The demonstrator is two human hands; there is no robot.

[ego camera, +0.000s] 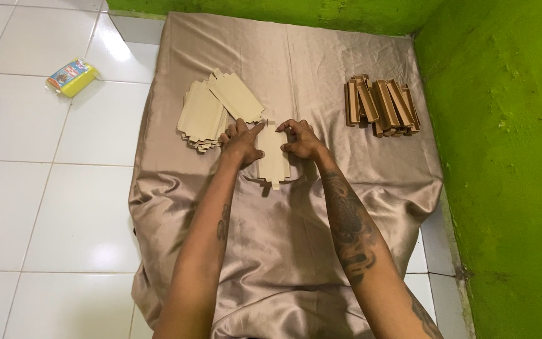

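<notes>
Both hands press on one flat card piece point(274, 157) lying on the shiny brown cloth point(283, 251). The left hand point(241, 141) holds its left edge with bent fingers. The right hand point(302, 141) pinches its right edge. A pile of flat cards point(211, 110) sits just left. Folded brown boxes point(381, 107) lie farther right, near the green wall point(509, 125).

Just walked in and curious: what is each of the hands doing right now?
Left hand: fingers pressed on the left edge of the flat tan cardboard piece, not clearly gripping it.
Right hand: fingertips pinching the same piece's right edge.
</notes>
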